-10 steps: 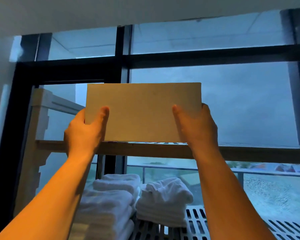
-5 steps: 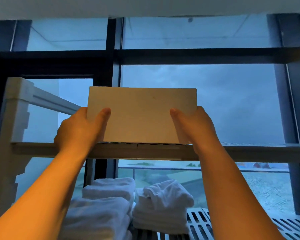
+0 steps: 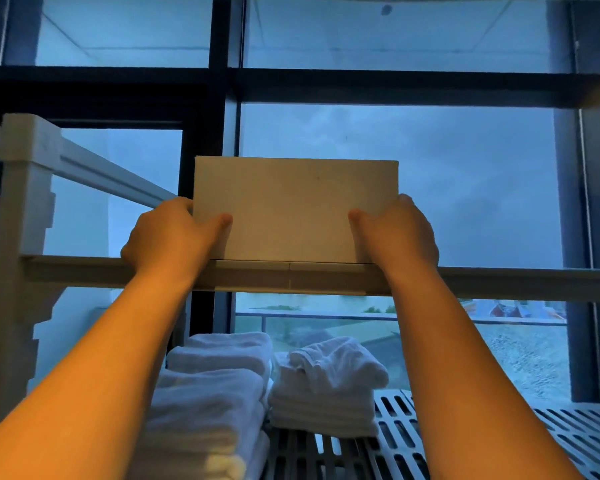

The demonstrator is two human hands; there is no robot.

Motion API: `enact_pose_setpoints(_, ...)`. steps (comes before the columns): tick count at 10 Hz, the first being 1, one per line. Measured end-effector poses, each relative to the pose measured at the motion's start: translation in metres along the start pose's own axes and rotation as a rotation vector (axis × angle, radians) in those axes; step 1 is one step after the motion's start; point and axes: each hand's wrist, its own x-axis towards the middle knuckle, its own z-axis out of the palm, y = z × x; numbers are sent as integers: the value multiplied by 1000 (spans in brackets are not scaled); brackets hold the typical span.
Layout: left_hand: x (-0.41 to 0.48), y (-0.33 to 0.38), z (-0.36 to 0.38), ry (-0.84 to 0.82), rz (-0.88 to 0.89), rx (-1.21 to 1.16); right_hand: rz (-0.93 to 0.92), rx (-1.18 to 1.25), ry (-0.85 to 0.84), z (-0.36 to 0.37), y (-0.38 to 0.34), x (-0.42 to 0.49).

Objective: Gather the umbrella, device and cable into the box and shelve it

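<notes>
A plain cardboard box stands upright on the upper shelf of a white plastic rack, in front of a big window. My left hand grips its left side, thumb across the front face. My right hand grips the right side the same way. The box's underside meets the shelf's front rail. What lies inside the box is hidden; no umbrella, device or cable shows.
Two stacks of folded white towels sit on the slatted lower shelf. The rack's left post rises at the left. Dark window frames stand behind the rack.
The box has come down from just above the shelf onto it and slid a little further back. Both hands stayed on its sides. The camera tilted slightly down.
</notes>
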Motion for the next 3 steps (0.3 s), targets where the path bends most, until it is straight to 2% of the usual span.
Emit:
enact_pose_setpoints(1, -19, 1, -5, 107, 74, -122, -76, 69, 117, -3, 0, -17)
enact_pose_setpoints(2, -52, 10, -10, 194, 236, -267, -191, 210, 210, -5, 2, -45)
enact_pose_setpoints(3, -84, 17, -13, 70, 399, -296, -335, 234, 289, -4, 11, -72)
